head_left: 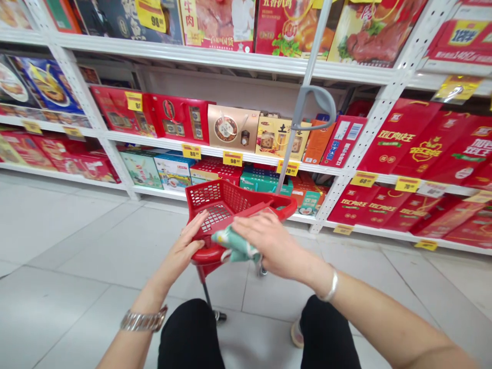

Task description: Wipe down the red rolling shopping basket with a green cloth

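Observation:
In front of my knees stands a red plastic shopping cart (246,197) with a perforated, shallow basket and a grey metal pole (305,84) rising from its far right side. My left hand (182,248) grips the near left rim of the basket, thumb over the edge and fingers along the side. A light green cloth (236,243) with white and yellow patches is bunched under my right hand (267,241), which holds it against the near rim. The fingers partly cover the cloth. A grey hook-shaped handle (317,107) is fixed on the pole.
White shelving (230,56) with boxed goods runs across the back, close behind the cart. Red gift bags (403,138) fill the right shelves. Yellow price tags (232,158) hang from the shelf edges. Pale floor tiles (96,266) lie around the cart, whose caster (220,316) is near my leg.

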